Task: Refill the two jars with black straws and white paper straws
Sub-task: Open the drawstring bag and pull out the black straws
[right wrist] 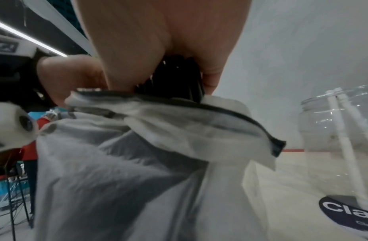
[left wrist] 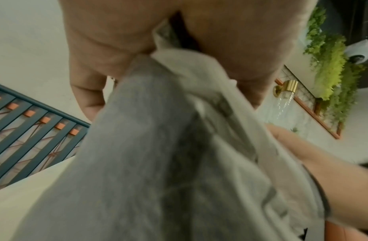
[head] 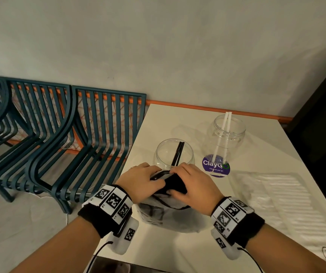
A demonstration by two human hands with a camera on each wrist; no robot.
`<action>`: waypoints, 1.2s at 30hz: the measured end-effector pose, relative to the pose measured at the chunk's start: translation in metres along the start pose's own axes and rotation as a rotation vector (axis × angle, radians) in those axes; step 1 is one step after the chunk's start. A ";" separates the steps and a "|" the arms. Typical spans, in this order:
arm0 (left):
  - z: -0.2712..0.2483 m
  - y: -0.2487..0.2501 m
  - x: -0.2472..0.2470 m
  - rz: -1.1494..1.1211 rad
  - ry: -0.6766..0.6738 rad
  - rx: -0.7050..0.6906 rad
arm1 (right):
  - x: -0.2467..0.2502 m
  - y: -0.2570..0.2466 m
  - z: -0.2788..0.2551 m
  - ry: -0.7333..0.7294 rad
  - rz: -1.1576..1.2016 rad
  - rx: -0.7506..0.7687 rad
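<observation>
A grey translucent bag (head: 168,215) with a black zip edge stands on the white table (head: 256,154) in front of me. My left hand (head: 138,181) pinches the bag's rim (left wrist: 179,53) at its mouth. My right hand (head: 189,184) grips a bundle of black straws (head: 175,185) (right wrist: 179,78) sticking out of the bag. Just behind the hands a clear jar (head: 174,153) holds two black straws (head: 178,152). Farther right, a second clear jar (head: 226,133) (right wrist: 334,130) holds two white paper straws (head: 224,133).
A purple round ClayGo sticker (head: 216,167) lies on the table under the white-straw jar. A clear pack of white straws (head: 282,198) lies at the right. Teal slatted chairs (head: 79,138) line the wall to the left. A dark cabinet (head: 325,125) stands right.
</observation>
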State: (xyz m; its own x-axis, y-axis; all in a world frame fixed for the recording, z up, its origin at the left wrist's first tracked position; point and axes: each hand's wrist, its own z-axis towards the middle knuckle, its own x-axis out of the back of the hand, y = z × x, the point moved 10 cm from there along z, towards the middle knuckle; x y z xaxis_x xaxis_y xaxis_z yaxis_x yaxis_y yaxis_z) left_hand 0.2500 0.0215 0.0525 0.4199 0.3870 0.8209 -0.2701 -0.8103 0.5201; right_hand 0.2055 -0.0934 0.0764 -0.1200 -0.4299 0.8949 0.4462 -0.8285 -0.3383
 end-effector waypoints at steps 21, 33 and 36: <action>0.003 -0.005 0.011 -0.340 0.195 0.000 | 0.019 0.022 -0.008 0.110 0.019 -0.027; 0.007 -0.002 0.007 -0.344 0.192 -0.010 | 0.014 0.010 -0.002 -0.055 -0.002 0.002; 0.006 -0.003 0.007 -0.327 0.203 -0.005 | -0.002 0.000 0.001 -0.071 -0.206 0.083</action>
State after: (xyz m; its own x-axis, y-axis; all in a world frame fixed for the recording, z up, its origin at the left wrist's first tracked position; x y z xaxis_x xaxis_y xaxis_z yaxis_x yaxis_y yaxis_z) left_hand 0.2592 0.0234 0.0553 0.3045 0.7042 0.6414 -0.1548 -0.6278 0.7628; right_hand 0.2069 -0.0921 0.0755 -0.1546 -0.2261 0.9618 0.4903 -0.8627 -0.1240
